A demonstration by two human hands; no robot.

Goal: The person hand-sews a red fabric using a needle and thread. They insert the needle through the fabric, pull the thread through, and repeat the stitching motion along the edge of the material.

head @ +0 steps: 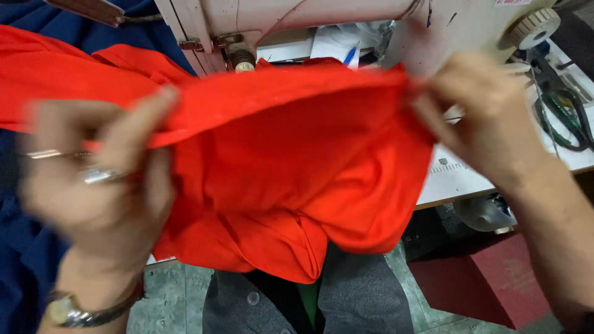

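Note:
A bright red-orange piece of cloth (pixel 291 161) is stretched between both hands in front of a cream sewing machine (pixel 291 21). My left hand (pixel 102 179), blurred, with rings and a wristwatch, pinches the cloth's upper edge at the left. My right hand (pixel 482 117) grips the same edge at the right. The cloth sags in folds over my lap and hides the machine's needle area.
Dark blue fabric (pixel 18 247) lies at the left. Black-handled scissors (pixel 566 117) rest on the white table (pixel 458 179) at the right. A handwheel (pixel 535 26) sits at the machine's right end. A dark red box (pixel 489 284) stands on the floor.

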